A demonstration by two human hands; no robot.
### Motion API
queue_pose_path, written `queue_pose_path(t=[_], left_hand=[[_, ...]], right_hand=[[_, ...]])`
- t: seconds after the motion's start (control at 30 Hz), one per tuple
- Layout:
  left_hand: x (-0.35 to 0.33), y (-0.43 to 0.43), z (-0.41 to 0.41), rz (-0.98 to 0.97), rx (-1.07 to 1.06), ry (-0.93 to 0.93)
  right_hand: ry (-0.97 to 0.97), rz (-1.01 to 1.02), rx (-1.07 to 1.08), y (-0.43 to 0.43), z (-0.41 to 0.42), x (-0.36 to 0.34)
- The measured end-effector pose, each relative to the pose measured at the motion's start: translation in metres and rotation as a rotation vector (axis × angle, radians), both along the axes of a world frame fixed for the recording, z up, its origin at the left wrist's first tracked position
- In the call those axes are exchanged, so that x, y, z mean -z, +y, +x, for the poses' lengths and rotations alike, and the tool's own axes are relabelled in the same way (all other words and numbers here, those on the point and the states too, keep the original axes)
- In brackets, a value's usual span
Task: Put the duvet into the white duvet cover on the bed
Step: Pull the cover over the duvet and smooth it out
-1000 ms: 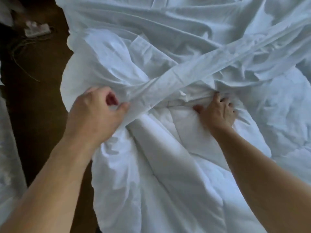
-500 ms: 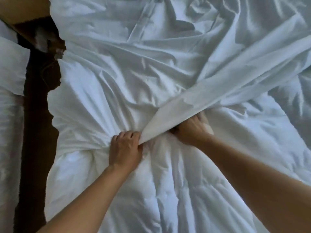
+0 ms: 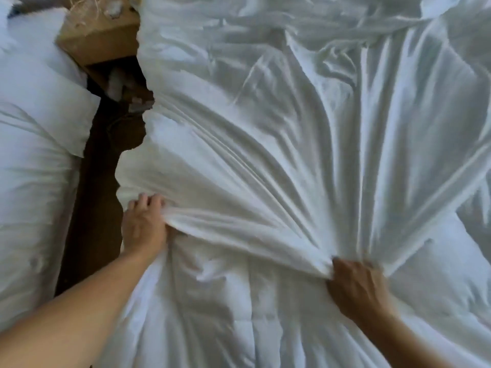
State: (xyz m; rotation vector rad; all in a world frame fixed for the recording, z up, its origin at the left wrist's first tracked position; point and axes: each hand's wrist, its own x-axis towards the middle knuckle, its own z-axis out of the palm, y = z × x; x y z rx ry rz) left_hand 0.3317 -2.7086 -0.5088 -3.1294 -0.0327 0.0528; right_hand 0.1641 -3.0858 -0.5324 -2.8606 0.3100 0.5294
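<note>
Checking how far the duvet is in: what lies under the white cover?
The quilted duvet runs under the duvet cover at the edge gripped by the left hand and right hand. How far it reaches inside is hidden.

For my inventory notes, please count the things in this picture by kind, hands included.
Hands: 2 (left hand, right hand, both gripping the duvet cover)
duvet cover: 1
duvet: 1
pillow: 1
wooden nightstand: 1
Total: 6
</note>
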Motion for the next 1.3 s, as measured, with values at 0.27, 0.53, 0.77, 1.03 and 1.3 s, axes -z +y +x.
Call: queue_pose_path(t=[0.27,0.53,0.77,1.03,1.3], left_hand=[[0.026,0.111,-0.062,-0.181,-0.111,0.314],[0.055,0.154,-0.15,-0.346,-0.012,0.259],[0.077,0.191,-0.129,-0.53,-0.017,0.366],[0.07,0.166,-0.165,-1.013,-0.434,0.355],[0.046,0.175,-0.204,-0.732,-0.122,0.418]], right_hand=[[0.215,-0.1,0.109,0.028,-0.047,-0.025],[-0.123,0.11,-0.227,0.224,0.047,-0.034],[0.026,0.209,-0.077,0.315,-0.057,0.017],[-0.268,0.157,0.135,0.377,-0.044,-0.014],[0.128,-0.124,0.012,0.471,0.077,-0.015]])
